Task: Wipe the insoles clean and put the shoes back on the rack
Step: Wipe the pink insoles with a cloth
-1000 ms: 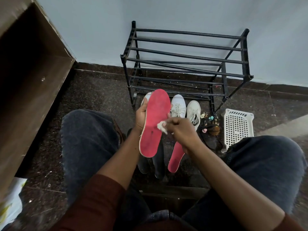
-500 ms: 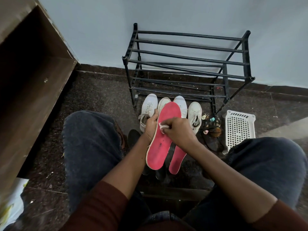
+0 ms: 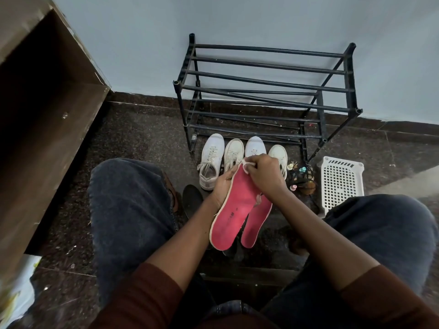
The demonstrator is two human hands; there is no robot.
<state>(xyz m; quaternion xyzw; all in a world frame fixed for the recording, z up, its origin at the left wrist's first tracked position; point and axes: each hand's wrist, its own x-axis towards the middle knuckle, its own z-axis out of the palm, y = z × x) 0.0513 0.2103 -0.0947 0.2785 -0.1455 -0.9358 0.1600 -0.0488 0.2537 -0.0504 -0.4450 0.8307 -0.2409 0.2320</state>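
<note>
At far left a brown cabinet (image 3: 47,115) stands open-sided on the dark speckled floor (image 3: 142,138). Right of the person's left knee, the toe of a black shoe (image 3: 192,198) shows on the floor. Four white shoes (image 3: 211,160) stand side by side on the floor, toes toward the rack (image 3: 261,91), just in front of its lowest bars. The black rack stands against the wall (image 3: 237,20). The left hand (image 3: 222,186) holds a red insole (image 3: 235,210) above the floor, toe end up and away from the person, with its fingers curled round the insole's left edge. The right hand (image 3: 263,174) pinches a small white cloth (image 3: 247,163) in closed fingers and presses it against the toe end of that insole. A second red insole (image 3: 257,222) lies just right of the held one, partly hidden behind it; its support cannot be determined. Further right, small bottles (image 3: 299,176) cluster near the rack's right leg, and a white basket (image 3: 342,184) lies on the floor beside them.
</note>
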